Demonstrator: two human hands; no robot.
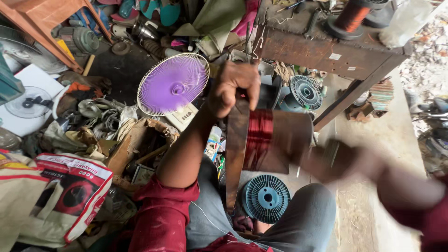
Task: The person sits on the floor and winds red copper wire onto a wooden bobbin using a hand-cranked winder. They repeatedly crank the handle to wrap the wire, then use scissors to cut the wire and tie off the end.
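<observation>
At the top right of the view, a worn brown surface [322, 51] carries a spool of copper wire [351, 17]. Below it, over the person's lap, sits a winding rig: an upright wooden board [236, 154] beside a brown drum [284, 140] wrapped with a band of red wire [259, 139]. A purple fan [173, 84] in a white guard lies on the floor to the left, and a blue plastic reel [266, 198] lies between the knees. The left hand [233, 86] rests on top of the board, fingers curled closed over its upper end. The right hand [347, 163] is beside the drum, motion-blurred; its fingers' state cannot be told.
</observation>
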